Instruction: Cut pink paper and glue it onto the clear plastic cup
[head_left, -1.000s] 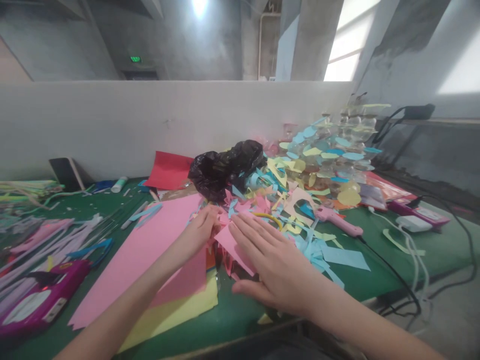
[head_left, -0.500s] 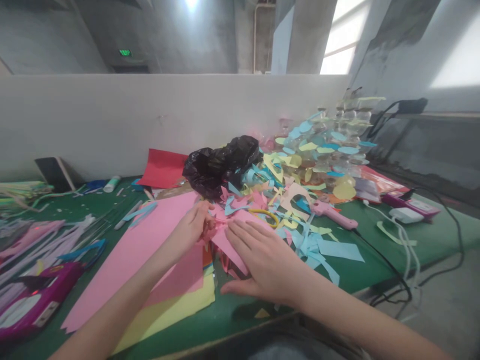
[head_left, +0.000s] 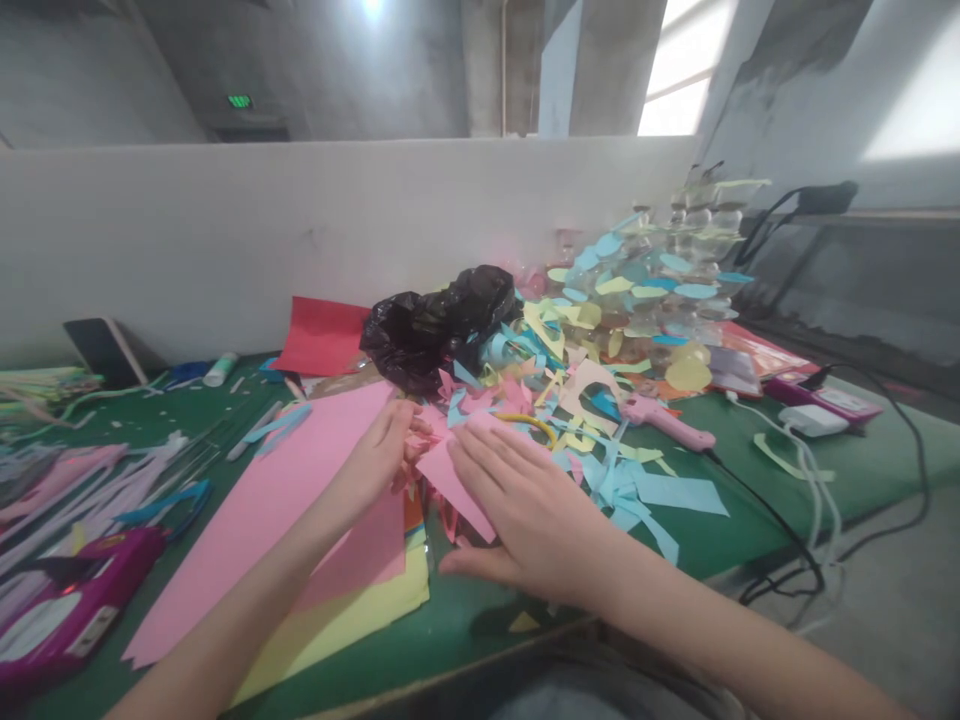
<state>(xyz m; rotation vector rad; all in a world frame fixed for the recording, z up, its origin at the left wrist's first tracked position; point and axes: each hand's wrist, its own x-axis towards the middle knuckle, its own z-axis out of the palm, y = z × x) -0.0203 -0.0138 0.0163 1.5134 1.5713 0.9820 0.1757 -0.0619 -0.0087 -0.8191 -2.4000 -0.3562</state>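
- Pink paper piece (head_left: 454, 490), one, lies between our two hands, above the green table (head_left: 446, 635) and just in front of the scraps
- Its long visible edge slants from upper left to lower right, so we read its long axis along that slope; one corner points left, toward our left hand
- Left hand (head_left: 386, 450), one: fingers curled at the paper's left end; the fingertips are blurred, so we cannot tell whether they grip it
- Right hand (head_left: 525, 500), one: flat over the paper, fingers straight and together, thumb spread apart
- Under our left forearm, one large pink sheet (head_left: 277, 490) shows on top, with a yellow sheet (head_left: 375, 615) below it
- Beyond our hands, one black bag (head_left: 442, 325), one red sheet (head_left: 322, 338) to its left, and many paper scraps (head_left: 555, 330) to its right
- Near our right hand, one yellow loop (head_left: 538, 424) and, farther right, one pink glue gun (head_left: 667, 422)
- Two purple boxes, one (head_left: 120, 575) at far left, one (head_left: 832, 405) at far right
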